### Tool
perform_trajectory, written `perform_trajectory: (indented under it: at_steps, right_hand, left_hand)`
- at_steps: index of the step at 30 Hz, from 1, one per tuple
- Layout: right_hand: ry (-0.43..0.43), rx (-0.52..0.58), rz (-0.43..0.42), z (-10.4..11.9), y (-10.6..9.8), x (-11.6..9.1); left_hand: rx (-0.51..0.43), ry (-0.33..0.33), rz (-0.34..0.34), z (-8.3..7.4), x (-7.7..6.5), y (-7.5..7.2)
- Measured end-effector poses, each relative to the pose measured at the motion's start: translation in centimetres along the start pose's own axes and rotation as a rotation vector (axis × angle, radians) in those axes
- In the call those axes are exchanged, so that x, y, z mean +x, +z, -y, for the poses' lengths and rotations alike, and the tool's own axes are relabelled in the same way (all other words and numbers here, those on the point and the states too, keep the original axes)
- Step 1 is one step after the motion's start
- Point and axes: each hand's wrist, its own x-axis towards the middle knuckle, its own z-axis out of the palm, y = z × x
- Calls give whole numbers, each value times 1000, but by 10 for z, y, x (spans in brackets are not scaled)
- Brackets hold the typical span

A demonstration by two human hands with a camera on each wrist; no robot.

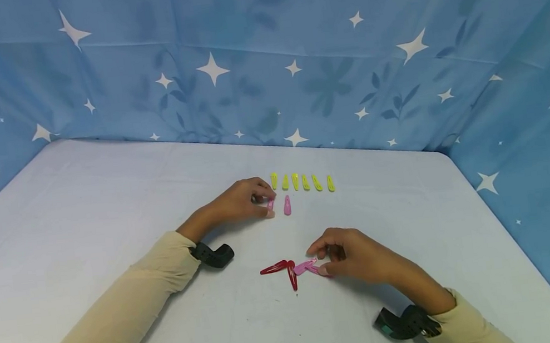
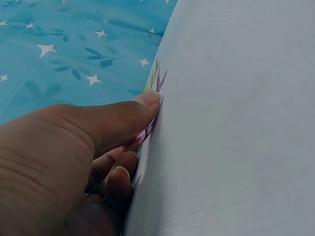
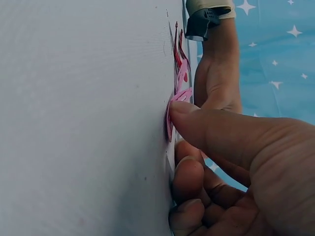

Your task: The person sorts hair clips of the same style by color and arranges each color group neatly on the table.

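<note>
My left hand (image 1: 240, 200) pinches a pink snap hair clip (image 1: 270, 204) at its two ends, low over the white table. In the left wrist view the thumb (image 2: 147, 101) hides part of this clip. Just right of it lies another pink clip (image 1: 287, 205), below a row of several yellow clips (image 1: 295, 181). Nearer the front, my right hand (image 1: 356, 255) has thumb and fingers around pink clips (image 1: 305, 267) in a small pile. Its thumb (image 3: 184, 109) presses on one of them in the right wrist view. Beside them lie red clips (image 1: 292, 276).
A white cloth covers the table (image 1: 170, 328). Blue curtains (image 1: 263, 55) with white stars hang behind it and along its sides. Dark bands (image 1: 213, 255) sit on both wrists, over beige sleeves.
</note>
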Motion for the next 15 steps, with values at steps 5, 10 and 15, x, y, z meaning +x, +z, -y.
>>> perform_trajectory:
  at_steps: [5,10,15]
  right_hand:
    - [0,-23,0,2,1,0]
    - [-2,-33,-6,2,1,0]
    - [-26,-61,-14,2,1,0]
  left_hand:
    - [-10,2,-4,-1,0,0]
    - [-14,7,-3,0,-1,0]
    - [-16,10,-3,1,0,0]
